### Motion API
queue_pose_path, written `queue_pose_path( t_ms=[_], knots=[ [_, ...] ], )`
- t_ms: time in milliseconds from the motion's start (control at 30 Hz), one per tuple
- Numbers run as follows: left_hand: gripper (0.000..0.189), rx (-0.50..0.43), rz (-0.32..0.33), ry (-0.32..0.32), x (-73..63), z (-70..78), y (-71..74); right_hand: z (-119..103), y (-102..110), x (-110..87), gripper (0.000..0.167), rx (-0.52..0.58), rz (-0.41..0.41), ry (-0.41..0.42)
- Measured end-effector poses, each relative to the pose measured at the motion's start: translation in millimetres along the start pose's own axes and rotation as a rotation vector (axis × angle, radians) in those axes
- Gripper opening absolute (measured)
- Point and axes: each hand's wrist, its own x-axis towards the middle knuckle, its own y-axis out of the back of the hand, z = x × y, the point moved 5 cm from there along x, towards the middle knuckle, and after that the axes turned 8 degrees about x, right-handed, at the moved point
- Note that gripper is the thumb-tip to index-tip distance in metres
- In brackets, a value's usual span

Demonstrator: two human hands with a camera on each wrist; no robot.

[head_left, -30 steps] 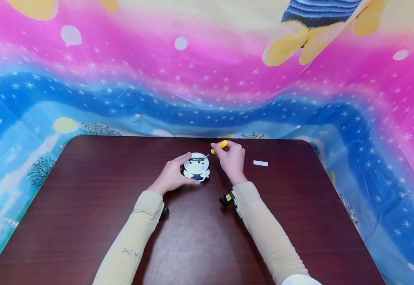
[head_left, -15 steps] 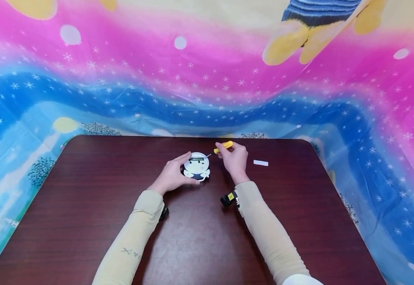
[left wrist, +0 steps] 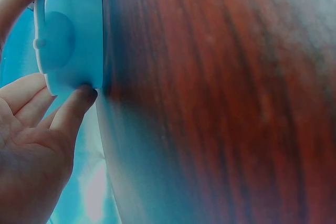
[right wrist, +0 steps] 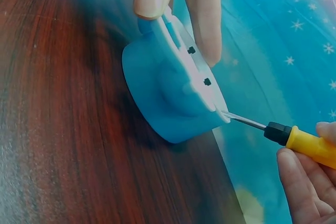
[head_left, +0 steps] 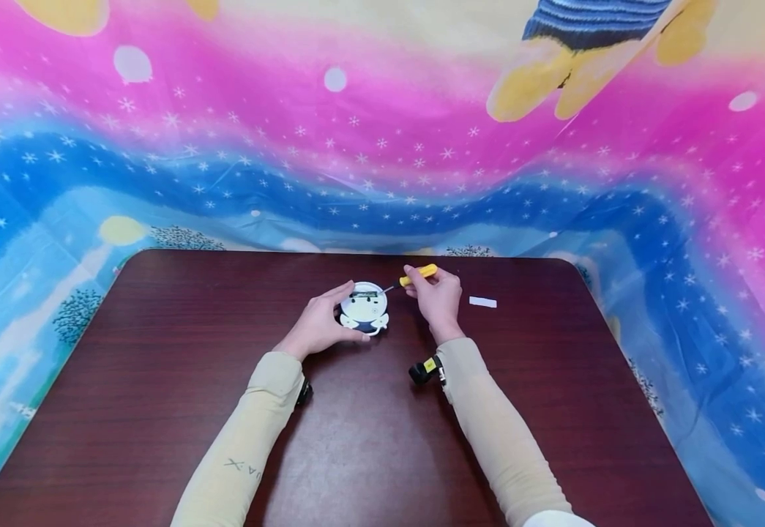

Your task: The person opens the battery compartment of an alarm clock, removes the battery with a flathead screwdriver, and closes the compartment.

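A small round cartoon-shaped device point(head_left: 364, 307) with a white face, a dark slot near its top and a curved white piece below stands on the dark table. My left hand point(head_left: 319, 320) grips it from the left, fingers along the far side and thumb at the near edge. In the right wrist view the device's body point(right wrist: 173, 93) looks deep and blue-tinted. My right hand point(head_left: 438, 296) pinches the yellow handle of a screwdriver point(head_left: 418, 275). The metal shaft of the screwdriver point(right wrist: 247, 121) slants to the rim of the face, with the tip right at that edge.
A small white strip point(head_left: 483, 301) lies on the table point(head_left: 369, 439) to the right of my right hand. Behind the table's far edge hangs a patterned cloth backdrop point(head_left: 356, 168). Each sleeve carries a black wrist camera point(head_left: 423, 371).
My right hand has drawn slightly to the right with the screwdriver, whose handle sits farther from the device and a bit lower-angled. My left hand and the device have stayed in place.
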Motion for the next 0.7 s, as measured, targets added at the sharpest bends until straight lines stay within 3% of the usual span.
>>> queue_pose_path(
  t_ms=[400,700],
  knots=[
    [0.112,-0.004,-0.006,-0.003,0.3,0.0,0.8,10,5,2.6,0.031,0.157,0.014,-0.064],
    [0.112,-0.003,0.000,-0.012,0.1,-0.1,-0.2,40,16,6.4,0.041,0.341,0.033,-0.257]
  ],
)
